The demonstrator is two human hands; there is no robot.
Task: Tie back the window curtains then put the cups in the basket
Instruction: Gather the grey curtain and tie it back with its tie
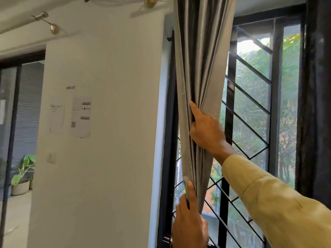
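A grey curtain (pixel 202 65) hangs gathered into a narrow bunch at the left side of the window (pixel 250 104). My right hand (pixel 206 129) grips the bunch at mid height, its index finger lying straight up along the folds. Lower down, my left hand (pixel 189 219) holds the bunch near its bottom, thumb pressed against the cloth. A second, dark curtain (pixel 315 104) hangs at the window's right edge. No cups or basket are in view.
Black diagonal grille bars (pixel 249 144) cover the window behind the curtain. A white wall (pixel 107 158) with paper sheets (pixel 80 117) stands to the left. A wall hook (pixel 52 156) is on that wall. A potted plant (pixel 21 178) sits on the floor far left.
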